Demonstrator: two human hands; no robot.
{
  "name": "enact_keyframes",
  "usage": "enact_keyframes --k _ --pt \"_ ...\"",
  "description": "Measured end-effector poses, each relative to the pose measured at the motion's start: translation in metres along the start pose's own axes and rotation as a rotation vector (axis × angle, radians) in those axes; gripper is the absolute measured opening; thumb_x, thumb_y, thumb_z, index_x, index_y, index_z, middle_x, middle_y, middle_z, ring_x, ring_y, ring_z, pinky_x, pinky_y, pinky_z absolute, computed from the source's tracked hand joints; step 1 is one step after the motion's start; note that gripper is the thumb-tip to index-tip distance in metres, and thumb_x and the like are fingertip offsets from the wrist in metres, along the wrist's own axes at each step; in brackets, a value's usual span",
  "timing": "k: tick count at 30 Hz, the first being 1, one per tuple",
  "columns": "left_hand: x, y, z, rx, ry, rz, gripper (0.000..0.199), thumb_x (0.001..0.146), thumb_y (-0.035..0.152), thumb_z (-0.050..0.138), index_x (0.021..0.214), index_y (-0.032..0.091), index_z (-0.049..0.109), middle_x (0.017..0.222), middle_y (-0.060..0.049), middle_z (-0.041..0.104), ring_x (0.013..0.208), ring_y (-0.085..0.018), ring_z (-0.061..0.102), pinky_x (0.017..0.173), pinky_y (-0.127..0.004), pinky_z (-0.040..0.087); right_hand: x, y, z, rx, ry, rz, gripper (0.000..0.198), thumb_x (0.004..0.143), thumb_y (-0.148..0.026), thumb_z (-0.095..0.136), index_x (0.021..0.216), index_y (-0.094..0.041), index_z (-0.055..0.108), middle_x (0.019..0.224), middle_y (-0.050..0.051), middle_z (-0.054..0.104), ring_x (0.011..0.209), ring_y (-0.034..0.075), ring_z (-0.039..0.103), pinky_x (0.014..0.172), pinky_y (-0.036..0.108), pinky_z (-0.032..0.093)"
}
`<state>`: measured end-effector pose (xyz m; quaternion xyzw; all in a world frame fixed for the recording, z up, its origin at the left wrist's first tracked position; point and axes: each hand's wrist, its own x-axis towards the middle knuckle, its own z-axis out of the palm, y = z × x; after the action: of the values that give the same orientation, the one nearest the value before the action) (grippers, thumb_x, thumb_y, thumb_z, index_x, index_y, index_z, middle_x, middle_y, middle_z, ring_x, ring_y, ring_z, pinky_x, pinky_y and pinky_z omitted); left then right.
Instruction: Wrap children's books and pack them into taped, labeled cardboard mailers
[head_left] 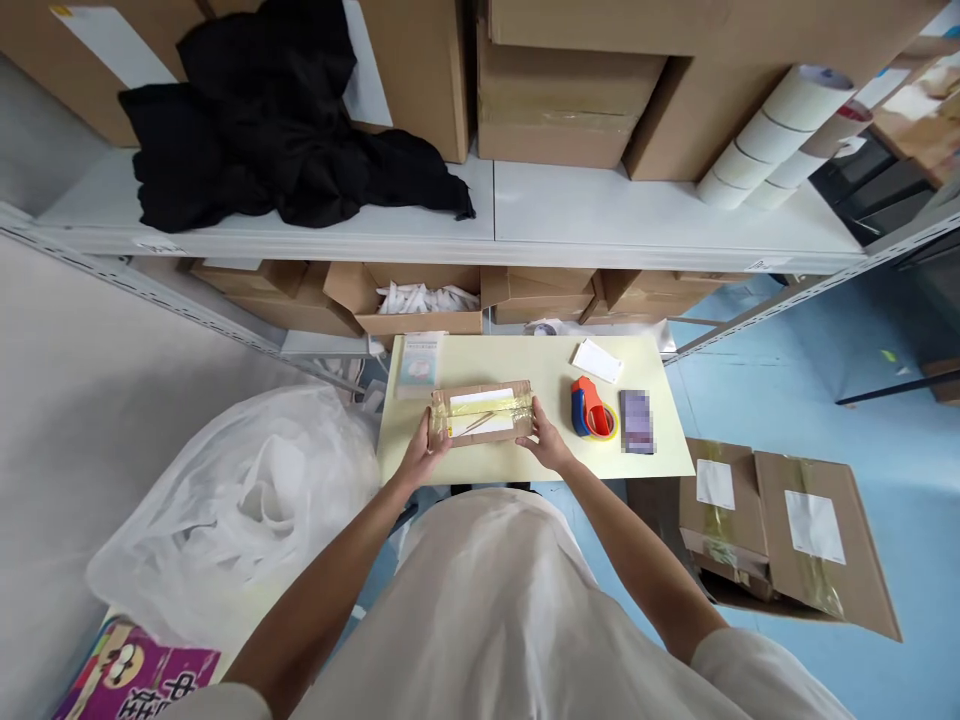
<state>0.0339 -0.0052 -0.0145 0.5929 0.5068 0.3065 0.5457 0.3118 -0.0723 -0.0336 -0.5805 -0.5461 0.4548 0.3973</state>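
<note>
Between my two hands is a small cardboard box [481,412], wrapped with clear yellowish tape over a white label. My left hand [421,452] grips its left end, and my right hand [547,440] has hold of the right end. The box is over the front half of a pale yellow table [517,362]; whether it rests on the top I cannot tell. Right of my right hand sits a red and blue tape dispenser [589,407] with a roll of tape. Beside that lies a purple packet [637,421], partly blurred. A white card [597,360] is behind them.
A pale booklet [419,362] lies at the table's back left. Above the back edge runs a shelf [559,215] with cartons, black cloth [270,120] and tape rolls [776,130]. A plastic bag [247,500] stands left; taped cartons [795,530] are on the right.
</note>
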Motion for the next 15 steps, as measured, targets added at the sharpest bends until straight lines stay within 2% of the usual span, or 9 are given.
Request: enact_keyframes --k 2,4,8,11,15 --pt "-0.003 0.004 -0.003 -0.052 -0.064 -0.002 0.087 0.076 0.055 0.059 0.145 0.024 0.017 0.154 -0.012 0.016 0.142 -0.027 0.015 0.114 -0.042 0.018 -0.002 -0.009 -0.006 0.044 0.067 0.032 0.098 0.071 -0.048 0.067 0.147 -0.025 0.008 0.141 0.016 0.041 0.115 0.026 0.054 0.091 0.044 0.048" --pt "0.004 0.017 -0.003 -0.100 -0.082 0.042 0.090 0.074 0.056 0.060 0.145 0.023 0.016 0.154 -0.013 0.017 0.141 -0.028 0.018 0.113 -0.042 0.022 0.000 -0.024 -0.017 0.061 0.204 0.089 0.092 0.068 -0.051 0.069 0.141 -0.023 0.022 0.136 0.018 0.046 0.108 0.025 0.058 0.083 0.041 0.052" --pt "0.035 0.046 0.006 -0.157 -0.111 0.127 0.085 0.070 0.055 0.066 0.138 0.018 0.032 0.142 -0.016 0.041 0.130 -0.031 0.039 0.103 -0.044 0.036 0.013 -0.051 -0.044 0.017 0.435 0.251 0.060 0.074 -0.057 0.059 0.118 -0.019 0.046 0.113 0.013 0.060 0.094 0.022 0.063 0.077 0.036 0.054" --pt "0.055 0.050 0.023 -0.212 -0.098 0.023 0.072 0.070 0.056 0.065 0.128 0.017 0.047 0.132 -0.014 0.052 0.123 -0.031 0.046 0.097 -0.042 0.041 0.023 -0.055 -0.054 -0.043 0.450 0.296 0.052 0.075 -0.055 0.057 0.111 -0.019 0.053 0.109 0.011 0.060 0.092 0.022 0.062 0.077 0.034 0.053" --pt "0.068 0.034 0.042 -0.277 -0.126 -0.161 0.063 0.072 0.059 0.061 0.119 0.017 0.056 0.121 -0.013 0.060 0.117 -0.030 0.052 0.095 -0.041 0.043 0.031 -0.046 -0.052 -0.018 0.301 0.327 0.045 0.074 -0.052 0.057 0.105 -0.018 0.060 0.098 0.008 0.065 0.097 0.024 0.061 0.085 0.038 0.050"
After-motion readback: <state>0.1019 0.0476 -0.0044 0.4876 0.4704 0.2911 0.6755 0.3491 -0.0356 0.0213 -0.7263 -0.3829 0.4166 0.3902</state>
